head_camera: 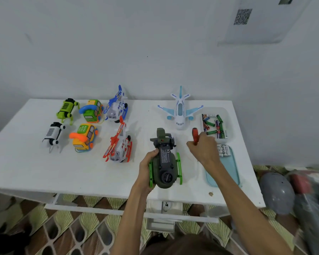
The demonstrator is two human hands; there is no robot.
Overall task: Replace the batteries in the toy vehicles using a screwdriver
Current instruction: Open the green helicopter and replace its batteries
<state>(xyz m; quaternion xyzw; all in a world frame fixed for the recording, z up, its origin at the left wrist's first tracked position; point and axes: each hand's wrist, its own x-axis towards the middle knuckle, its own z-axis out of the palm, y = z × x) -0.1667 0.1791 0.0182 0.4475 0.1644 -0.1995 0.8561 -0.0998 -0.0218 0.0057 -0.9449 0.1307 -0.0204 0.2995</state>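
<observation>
I have the left hand (145,168) gripping the one upturned green helicopter (166,162), the right hand (204,150) just beside it clenched round the single red screwdriver (195,134). Left of both I count six more toys (85,137); beyond and right of the right hand, one airplane (180,111) and two battery trays (227,115).

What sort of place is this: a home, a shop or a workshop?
Probably a room in a home, used as a work spot: a white table against a plain wall, a patterned tile floor, and plastic toys laid out in rows.
</observation>
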